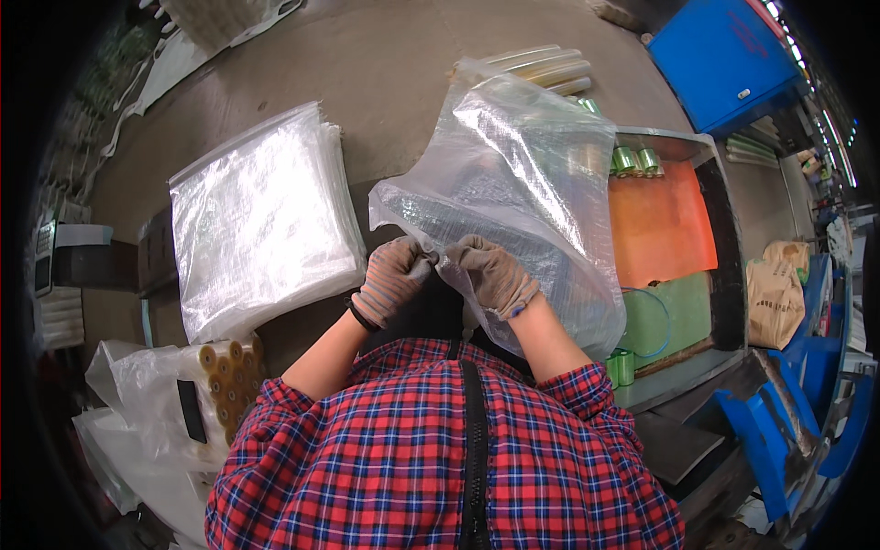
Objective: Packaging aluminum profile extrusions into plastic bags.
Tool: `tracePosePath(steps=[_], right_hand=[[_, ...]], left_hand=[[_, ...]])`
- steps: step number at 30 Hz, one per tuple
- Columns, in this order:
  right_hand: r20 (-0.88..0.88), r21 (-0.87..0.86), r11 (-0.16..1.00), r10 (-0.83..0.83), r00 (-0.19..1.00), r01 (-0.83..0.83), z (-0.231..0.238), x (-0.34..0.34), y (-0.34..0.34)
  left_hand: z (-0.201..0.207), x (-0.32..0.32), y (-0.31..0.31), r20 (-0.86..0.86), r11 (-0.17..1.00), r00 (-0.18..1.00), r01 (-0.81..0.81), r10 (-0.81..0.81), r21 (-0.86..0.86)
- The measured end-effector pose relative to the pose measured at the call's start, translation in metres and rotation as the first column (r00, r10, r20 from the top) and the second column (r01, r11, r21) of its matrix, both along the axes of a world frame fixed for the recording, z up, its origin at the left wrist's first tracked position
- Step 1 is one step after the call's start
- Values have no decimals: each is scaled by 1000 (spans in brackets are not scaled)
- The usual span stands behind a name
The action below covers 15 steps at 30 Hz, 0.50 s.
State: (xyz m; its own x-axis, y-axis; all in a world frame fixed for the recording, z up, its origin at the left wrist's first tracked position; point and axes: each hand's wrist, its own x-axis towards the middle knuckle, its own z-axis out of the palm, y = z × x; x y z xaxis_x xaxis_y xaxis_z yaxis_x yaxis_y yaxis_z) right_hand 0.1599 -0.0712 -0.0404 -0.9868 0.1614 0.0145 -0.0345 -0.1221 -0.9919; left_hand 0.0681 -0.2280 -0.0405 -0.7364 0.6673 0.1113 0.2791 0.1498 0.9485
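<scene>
A large translucent woven plastic bag (522, 165) spreads out in front of me, its near edge gathered between both hands. My left hand (394, 280), in a grey knitted work glove, is closed on that edge. Close beside it, my right hand (495, 275), gloved the same way, pinches the edge with bent fingers. The bag drapes away and to the right, partly over a metal-rimmed tray (724, 238). On the left lies a thick stack of similar folded bags (266, 220).
Green rolls (637, 162), an orange sheet (660, 220) and a green sheet (674, 321) lie in the tray. Clear tubes (550, 66) lie beyond the bag. A blue box (724, 60) stands far right, a brown paper sack (775, 298) nearer. Wrapped brown-cored rolls (229, 371) sit lower left.
</scene>
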Motion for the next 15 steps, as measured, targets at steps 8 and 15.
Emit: tracePosePath(steps=[8, 15], right_hand=[[125, 209, 856, -503, 855, 473, 44, 2, 23], [-242, 788, 461, -378, 894, 408, 83, 5, 13]], left_hand=[[12, -8, -29, -86, 848, 990, -140, 111, -511], [118, -2, -10, -634, 975, 757, -220, 161, -15]])
